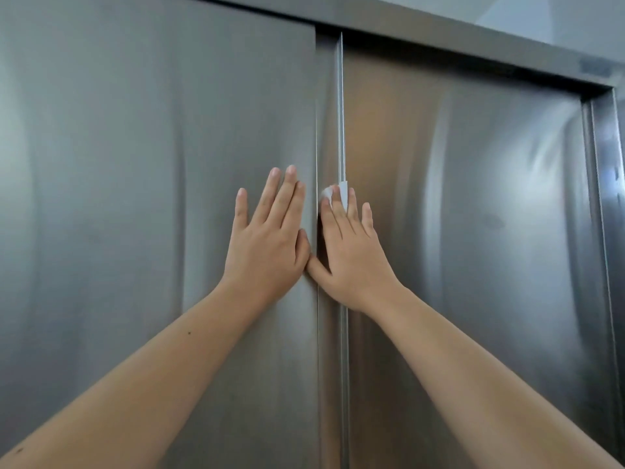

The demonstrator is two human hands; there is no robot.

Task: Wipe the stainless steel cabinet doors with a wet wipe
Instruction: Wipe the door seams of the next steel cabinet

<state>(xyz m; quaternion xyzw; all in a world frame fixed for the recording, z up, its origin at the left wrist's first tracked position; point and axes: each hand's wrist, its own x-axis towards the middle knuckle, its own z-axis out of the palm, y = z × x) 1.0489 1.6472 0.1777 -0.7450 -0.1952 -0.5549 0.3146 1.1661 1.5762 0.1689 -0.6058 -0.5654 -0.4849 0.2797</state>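
Note:
Two stainless steel cabinet doors fill the view, the left door (135, 198) overlapping the right door (473, 231) at a vertical seam. My left hand (267, 245) lies flat on the left door beside the seam, fingers straight. My right hand (351, 252) presses a white wet wipe (340, 194) flat against the left edge of the right door, over its vertical raised strip. Only the wipe's top shows above my fingertips. The thumbs of both hands touch at the seam.
The cabinet's steel frame (605, 231) runs down the right side and its top rail (473, 42) crosses above the doors. A pale wall or ceiling (558, 18) shows at the top right.

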